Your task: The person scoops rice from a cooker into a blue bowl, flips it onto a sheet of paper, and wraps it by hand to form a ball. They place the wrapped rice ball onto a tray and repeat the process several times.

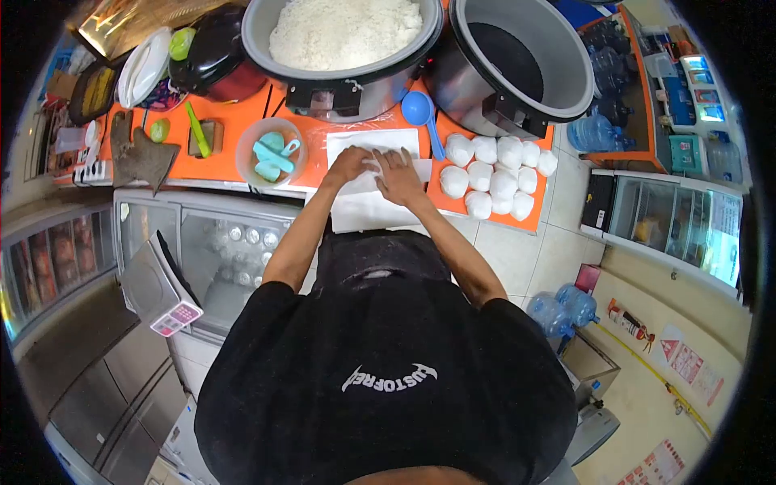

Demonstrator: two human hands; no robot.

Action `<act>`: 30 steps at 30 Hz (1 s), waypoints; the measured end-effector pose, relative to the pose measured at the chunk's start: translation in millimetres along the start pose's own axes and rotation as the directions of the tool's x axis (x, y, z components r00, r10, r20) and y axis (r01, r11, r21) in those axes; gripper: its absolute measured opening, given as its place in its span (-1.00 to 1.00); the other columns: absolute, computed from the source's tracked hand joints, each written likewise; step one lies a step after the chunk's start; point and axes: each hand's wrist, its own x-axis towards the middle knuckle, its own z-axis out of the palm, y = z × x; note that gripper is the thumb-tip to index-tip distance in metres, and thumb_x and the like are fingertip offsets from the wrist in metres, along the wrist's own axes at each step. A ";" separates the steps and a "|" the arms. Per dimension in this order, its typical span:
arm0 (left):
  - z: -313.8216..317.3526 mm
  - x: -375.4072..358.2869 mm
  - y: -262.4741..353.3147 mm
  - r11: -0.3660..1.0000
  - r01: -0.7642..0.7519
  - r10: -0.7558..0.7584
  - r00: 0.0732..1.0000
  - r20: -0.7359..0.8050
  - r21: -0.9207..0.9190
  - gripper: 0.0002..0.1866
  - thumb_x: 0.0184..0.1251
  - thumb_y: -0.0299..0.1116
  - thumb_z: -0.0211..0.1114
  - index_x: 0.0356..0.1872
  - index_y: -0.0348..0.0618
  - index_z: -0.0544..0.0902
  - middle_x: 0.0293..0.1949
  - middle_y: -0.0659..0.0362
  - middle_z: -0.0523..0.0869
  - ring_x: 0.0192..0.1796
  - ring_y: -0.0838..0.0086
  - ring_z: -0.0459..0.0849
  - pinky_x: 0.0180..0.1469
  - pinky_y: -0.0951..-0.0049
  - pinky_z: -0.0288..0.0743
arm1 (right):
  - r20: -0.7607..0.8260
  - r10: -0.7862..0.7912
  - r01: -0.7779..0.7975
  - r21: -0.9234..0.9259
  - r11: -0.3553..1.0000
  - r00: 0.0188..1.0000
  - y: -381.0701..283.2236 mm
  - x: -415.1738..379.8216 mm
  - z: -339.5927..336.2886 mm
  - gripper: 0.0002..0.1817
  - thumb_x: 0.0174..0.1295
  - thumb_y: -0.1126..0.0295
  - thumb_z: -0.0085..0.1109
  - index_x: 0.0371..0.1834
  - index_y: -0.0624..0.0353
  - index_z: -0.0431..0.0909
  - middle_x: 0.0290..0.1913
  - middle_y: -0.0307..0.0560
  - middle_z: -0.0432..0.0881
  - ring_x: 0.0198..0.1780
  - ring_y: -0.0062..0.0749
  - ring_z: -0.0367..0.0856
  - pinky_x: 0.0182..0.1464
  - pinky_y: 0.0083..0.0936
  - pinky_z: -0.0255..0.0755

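Note:
My left hand (349,165) and my right hand (398,176) work close together over white wrapping paper (373,212) at the counter's front edge. Both hands have their fingers bent onto a folded part of the paper; what lies under them is hidden. Behind them, more white paper reaches towards a rice cooker (323,105) heaped with white rice (343,32). Just right of my right hand lies a blue scoop (418,109), its handle pointing towards me. Several round white paper-wrapped bundles (478,176) sit grouped further right on the orange counter.
A second large pot (517,61), dark inside, stands at the back right. Left of the paper is a clear bowl (246,153) with turquoise scoops. A green-handled knife (198,129) rests in a small block. Below the counter stands a glass-fronted fridge (234,250) with cans.

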 end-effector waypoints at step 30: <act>74.9 -108.1 45.3 0.997 -0.028 0.071 0.751 -0.656 0.076 -0.80 0.14 -0.51 0.28 -0.20 -0.31 0.68 -0.21 0.02 0.73 -0.15 0.09 0.69 -0.10 0.19 0.59 | 0.003 -0.106 0.104 0.188 0.977 0.994 48.8 -70.9 67.3 -0.55 0.16 0.45 0.08 0.15 0.35 0.42 0.14 0.20 0.41 0.12 0.13 0.49 0.17 -0.15 0.43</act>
